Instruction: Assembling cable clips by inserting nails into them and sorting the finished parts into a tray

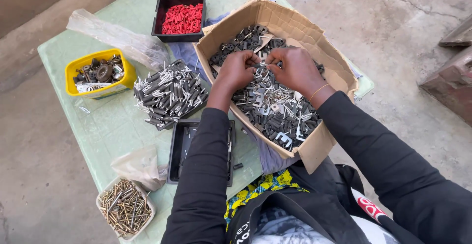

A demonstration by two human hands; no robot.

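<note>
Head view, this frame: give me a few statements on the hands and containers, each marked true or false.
1. Both hands, left hand and right hand, meet over the cardboard box of dark metal parts. True.
2. The black tray at the far edge holds screws. False: it holds red plastic plugs.
3. The yellow tub sits at the table's left side. True.
4. The screws lie in the cardboard box. False: they fill a white tub at the near left corner.
5. The right wrist bears a thin bangle. True.
</note>
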